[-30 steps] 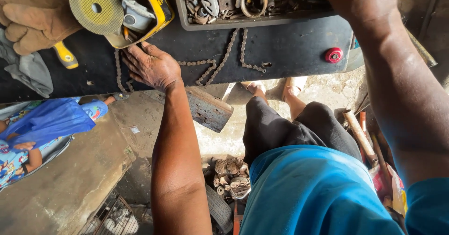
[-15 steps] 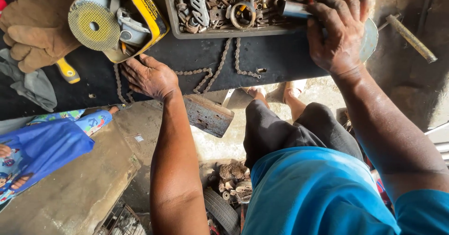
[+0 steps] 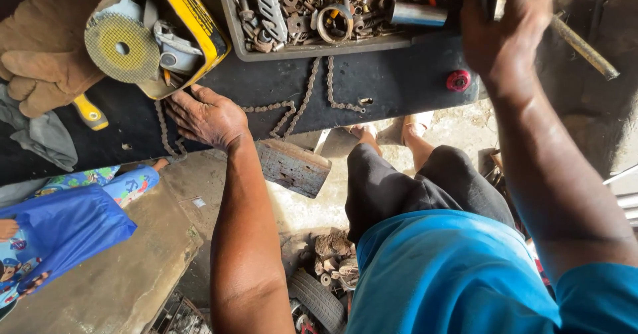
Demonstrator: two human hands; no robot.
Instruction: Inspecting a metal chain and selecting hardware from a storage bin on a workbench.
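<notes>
Left hand (image 3: 203, 116) flat on chain (image 3: 292, 111) (fingers spread)

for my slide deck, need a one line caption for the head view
Left hand rests on a rusty chain beside a yellow angle grinder; right hand reaches into the parts tray.

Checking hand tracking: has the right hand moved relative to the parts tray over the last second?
Yes. The right hand has come down from the tray's far right corner to its right end, just above the red knob.

Soft daylight, bright concrete floor (image 3: 458, 128) at centre, dim corners, right hand (image 3: 508, 31) motion-blurred, wide-angle stretching at edges
</notes>
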